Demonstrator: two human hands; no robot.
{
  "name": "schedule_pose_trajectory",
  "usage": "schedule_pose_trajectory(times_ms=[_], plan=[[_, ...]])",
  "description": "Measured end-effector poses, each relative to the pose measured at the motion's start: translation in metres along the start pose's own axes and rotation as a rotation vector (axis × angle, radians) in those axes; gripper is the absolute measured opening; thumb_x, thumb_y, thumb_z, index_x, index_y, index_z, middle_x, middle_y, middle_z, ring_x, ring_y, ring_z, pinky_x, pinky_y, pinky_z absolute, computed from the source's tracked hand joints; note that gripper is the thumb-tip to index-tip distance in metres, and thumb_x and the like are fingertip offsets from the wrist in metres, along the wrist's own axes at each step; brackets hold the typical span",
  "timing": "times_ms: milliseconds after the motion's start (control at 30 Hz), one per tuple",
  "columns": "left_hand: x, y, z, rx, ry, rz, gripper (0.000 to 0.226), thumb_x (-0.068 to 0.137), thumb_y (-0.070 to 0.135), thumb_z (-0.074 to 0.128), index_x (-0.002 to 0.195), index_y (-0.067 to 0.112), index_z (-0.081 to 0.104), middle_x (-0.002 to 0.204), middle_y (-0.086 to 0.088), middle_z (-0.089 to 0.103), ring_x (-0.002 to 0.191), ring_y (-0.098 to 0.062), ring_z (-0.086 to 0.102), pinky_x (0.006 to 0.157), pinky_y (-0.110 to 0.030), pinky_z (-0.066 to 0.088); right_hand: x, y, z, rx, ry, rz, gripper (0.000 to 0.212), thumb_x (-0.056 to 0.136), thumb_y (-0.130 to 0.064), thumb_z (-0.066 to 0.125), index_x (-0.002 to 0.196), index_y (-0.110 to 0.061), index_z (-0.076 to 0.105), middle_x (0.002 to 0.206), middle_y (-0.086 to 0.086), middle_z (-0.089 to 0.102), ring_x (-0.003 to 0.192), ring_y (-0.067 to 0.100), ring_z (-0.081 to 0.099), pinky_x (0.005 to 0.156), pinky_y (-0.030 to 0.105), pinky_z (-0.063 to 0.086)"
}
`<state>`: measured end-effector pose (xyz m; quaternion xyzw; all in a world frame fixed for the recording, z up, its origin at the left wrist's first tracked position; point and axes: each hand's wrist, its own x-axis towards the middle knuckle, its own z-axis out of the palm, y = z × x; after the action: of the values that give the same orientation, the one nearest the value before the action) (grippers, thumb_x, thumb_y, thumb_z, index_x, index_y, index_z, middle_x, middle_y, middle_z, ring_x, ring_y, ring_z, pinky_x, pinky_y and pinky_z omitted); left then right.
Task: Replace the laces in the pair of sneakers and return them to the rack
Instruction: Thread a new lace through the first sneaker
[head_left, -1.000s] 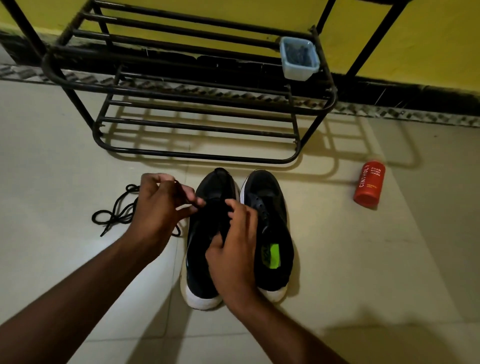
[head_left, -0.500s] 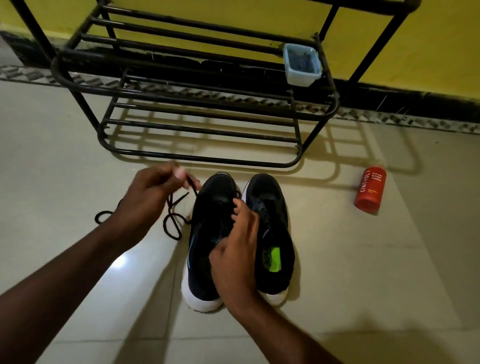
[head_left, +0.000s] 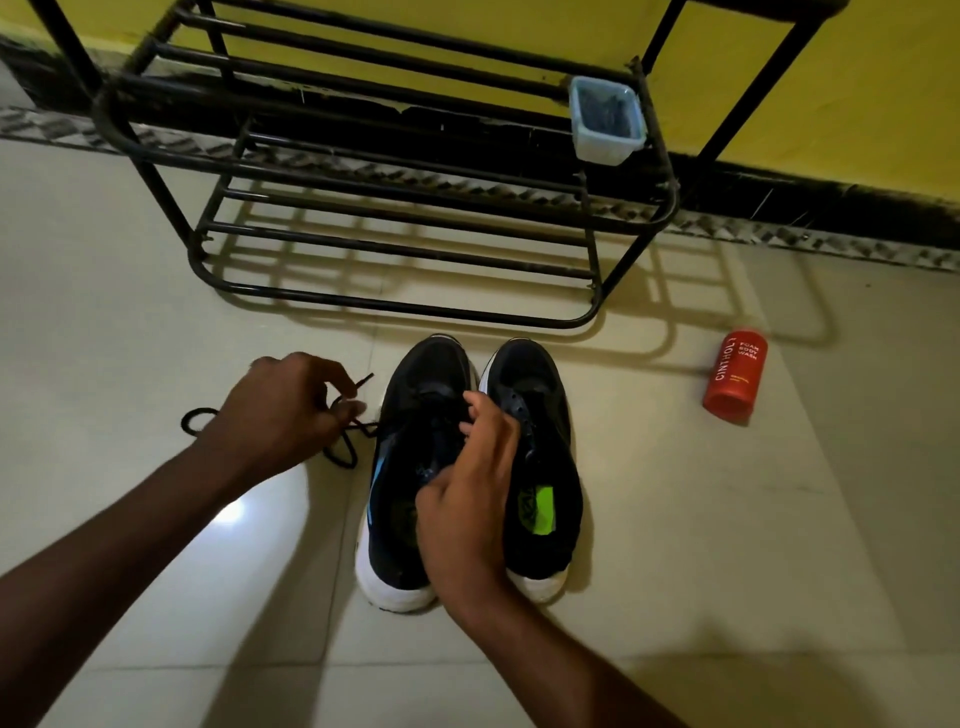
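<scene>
The left grip (head_left: 280, 410) is closed to a pinch on the black lace (head_left: 362, 382). The hard tip of the lace stands up just beyond its fingers, and the rest hangs in loose loops to the floor (head_left: 675, 519) under and behind this grip. The right grip (head_left: 467, 499) holds the upper of the blue-striped sneaker (head_left: 415, 374), fingers bent over the eyelet edge and thumb down in the opening. The green-insole sneaker (head_left: 540, 395) touches it on the outer side of the right grip. Both stand on the floor, toes to the black metal rack (head_left: 395, 306), which is just ahead of the 2 grips.

I judge the lace to be very light, soft and without any stiffness, so it will fold and slip if it is taken in the middle. It is best taken close behind the hard tip, which is the only part that can be pushed through an eyelet. The sneaker looks light, with a soft upper and a firm white sole. Its upper gives way under pressure, so it should be held at the eyelet row or the heel when the lace is pulled. I cannot tell which eyelet is next
</scene>
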<state>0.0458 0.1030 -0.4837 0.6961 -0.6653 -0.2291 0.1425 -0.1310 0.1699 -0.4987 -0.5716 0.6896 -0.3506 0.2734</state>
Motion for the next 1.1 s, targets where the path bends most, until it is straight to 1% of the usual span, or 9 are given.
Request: schedule_pose_trajectory(times_ms=[67,167,300,433,500,700,867,1000,1100], plan=[[-0.001,0.004,0.006,-0.001,-0.084,-0.016,0.024,0.082,0.048,0.078,0.098,0.031,0.072,0.058,0.010,0.060,0.060,-0.007,0.060,0.057,-0.024,0.040,-0.001,0.000,0.001,-0.010,0.016,-0.005,0.076,0.076,-0.001,0.042,0.142,-0.037,0.028,0.148,-0.002,0.034,0.139,0.022,0.043,0.110,0.045,0.046],[-0.007,0.011,0.015,-0.186,-0.167,-0.016,0.017,0.083,0.039,0.080,0.096,0.035,0.070,0.060,0.008,0.069,0.057,-0.001,0.067,0.058,-0.018,0.044,0.000,0.001,0.002,-0.018,0.005,-0.005,0.077,0.079,0.004,0.047,0.142,-0.036,0.029,0.148,-0.002,0.035,0.140,0.020,0.042,0.111,0.043,0.045],[-0.014,0.021,0.023,-0.320,-0.087,-0.022,0.013,0.086,0.018,0.079,0.079,0.025,0.070,0.076,0.008,0.069,0.068,-0.001,0.065,0.062,-0.019,0.052,0.004,0.004,0.001,0.009,-0.043,-0.003,0.075,0.081,0.010,0.051,0.143,-0.029,0.039,0.145,-0.003,0.038,0.139,0.015,0.040,0.113,0.038,0.043],[-0.016,0.026,0.024,-0.203,-0.046,-0.010,0.012,0.091,0.026,0.072,0.080,0.025,0.066,0.091,0.013,0.060,0.082,-0.002,0.061,0.079,-0.031,0.046,0.007,0.004,0.001,0.015,-0.064,-0.024,0.073,0.080,0.010,0.052,0.142,-0.028,0.041,0.144,-0.002,0.039,0.139,0.016,0.040,0.113,0.039,0.042],[-0.018,0.029,0.020,-0.189,0.018,0.011,0.009,0.093,0.026,0.068,0.086,0.025,0.064,0.092,0.013,0.063,0.083,0.003,0.058,0.077,-0.019,0.037,0.011,0.004,0.002,0.023,-0.062,-0.039,0.072,0.080,0.010,0.052,0.141,-0.027,0.042,0.143,-0.001,0.040,0.139,0.018,0.042,0.113,0.040,0.042],[-0.018,0.036,0.003,-0.255,0.078,0.100,0.011,0.091,0.016,0.072,0.088,0.026,0.067,0.079,0.014,0.072,0.084,0.010,0.064,0.067,0.002,0.034,0.014,0.005,-0.004,0.054,-0.105,-0.065,0.066,0.082,0.004,0.060,0.138,-0.027,0.046,0.141,-0.005,0.040,0.133,0.015,0.045,0.112,0.035,0.044],[-0.012,0.045,-0.014,-0.454,0.096,0.163,0.011,0.090,0.014,0.074,0.088,0.024,0.069,0.075,0.011,0.070,0.075,-0.003,0.068,0.062,-0.008,0.044,0.027,-0.007,-0.015,0.168,-0.010,-0.217,0.055,0.081,-0.001,0.069,0.130,-0.019,0.053,0.135,-0.004,0.049,0.130,0.010,0.049,0.109,0.024,0.045],[-0.011,0.057,-0.027,-0.670,0.071,0.208,0.005,0.092,0.010,0.072,0.094,0.014,0.071,0.080,0.000,0.070,0.063,-0.007,0.064,0.058,-0.017,0.049,0.057,-0.022,-0.022,0.235,-0.226,-0.220,0.059,0.083,-0.003,0.071,0.134,-0.022,0.048,0.120,-0.005,0.065,0.117,0.007,0.060,0.101,0.025,0.051],[-0.008,0.055,-0.031,-0.664,0.109,0.245,0.006,0.093,0.012,0.070,0.097,0.016,0.071,0.081,0.005,0.069,0.064,-0.008,0.062,0.055,-0.023,0.050,0.081,-0.027,-0.022,0.235,-0.300,-0.208,0.037,0.086,-0.007,0.074,0.119,-0.018,0.061,0.092,-0.005,0.073,0.090,0.005,0.070,0.082,0.028,0.059]])
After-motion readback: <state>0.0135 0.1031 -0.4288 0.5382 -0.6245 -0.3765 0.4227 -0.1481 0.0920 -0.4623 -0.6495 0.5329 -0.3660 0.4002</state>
